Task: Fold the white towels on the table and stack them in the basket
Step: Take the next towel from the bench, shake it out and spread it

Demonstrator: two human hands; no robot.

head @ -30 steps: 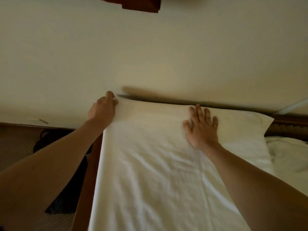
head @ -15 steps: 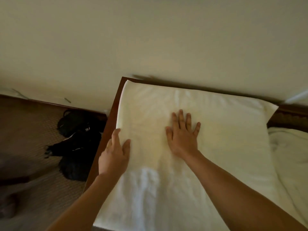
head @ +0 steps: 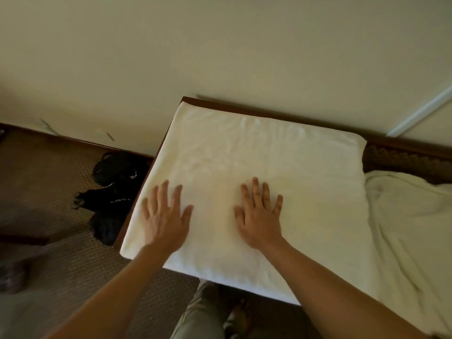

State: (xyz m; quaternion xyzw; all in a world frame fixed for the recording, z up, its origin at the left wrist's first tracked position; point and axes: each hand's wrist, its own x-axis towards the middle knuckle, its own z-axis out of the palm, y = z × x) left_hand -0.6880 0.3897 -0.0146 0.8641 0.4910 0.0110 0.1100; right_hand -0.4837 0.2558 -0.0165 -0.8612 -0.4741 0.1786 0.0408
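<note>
A white towel [head: 281, 162], folded into a wide rectangle, lies flat on a dark wooden table [head: 244, 107] against the wall. My left hand [head: 166, 216] presses flat on the towel's near left part with fingers spread. My right hand [head: 259, 214] lies flat on the towel's middle, fingers straight and spread. A second white towel [head: 411, 228] lies crumpled to the right of the folded one. No basket is in view.
A cream wall [head: 220, 45] rises right behind the table. A black bag or heap of dark cloth [head: 112, 192] lies on the brown carpet [head: 49, 192] left of the table. My leg and bare foot [head: 237, 314] show below the table's near edge.
My left hand slid from the towel's far left corner back toward me along the left side and now lies flat. My right hand also drew back toward me. The view tilted downward.
</note>
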